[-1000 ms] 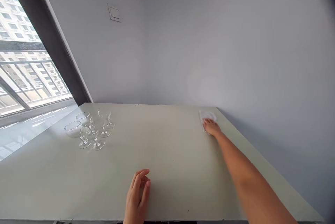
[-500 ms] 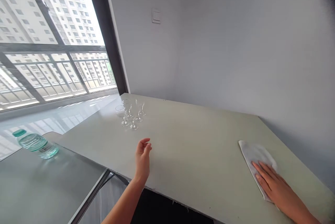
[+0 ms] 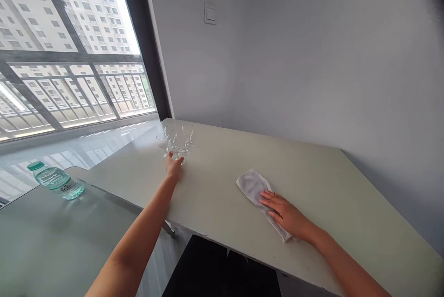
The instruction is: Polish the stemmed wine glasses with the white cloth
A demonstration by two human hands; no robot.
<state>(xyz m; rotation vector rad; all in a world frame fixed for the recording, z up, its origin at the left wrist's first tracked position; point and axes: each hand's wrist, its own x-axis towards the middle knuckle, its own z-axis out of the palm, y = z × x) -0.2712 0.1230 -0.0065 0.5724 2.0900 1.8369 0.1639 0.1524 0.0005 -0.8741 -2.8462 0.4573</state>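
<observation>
My left hand (image 3: 174,166) reaches to the front of a group of several clear stemmed glasses (image 3: 162,137). Its thumb and forefinger are apart, close by the foot and stem of the nearest glass (image 3: 178,143); whether they touch it I cannot tell, and the other fingers are hidden. Toward the middle of the pale table (image 3: 215,186), my right hand (image 3: 286,213) lies flat on a folded whitish cloth (image 3: 252,186), fingers stretched out over it. The cloth rests flat on the tabletop.
A clear green-capped water bottle (image 3: 58,181) lies on its side on a lower glossy grey table (image 3: 41,237) at left. Grey walls (image 3: 312,70) border the pale table behind and right. A dark object (image 3: 222,269) sits beneath its front edge.
My right hand has slid the cloth leftward across the table, toward the middle. My left hand has moved forward and left to the glasses. The glasses stay in place.
</observation>
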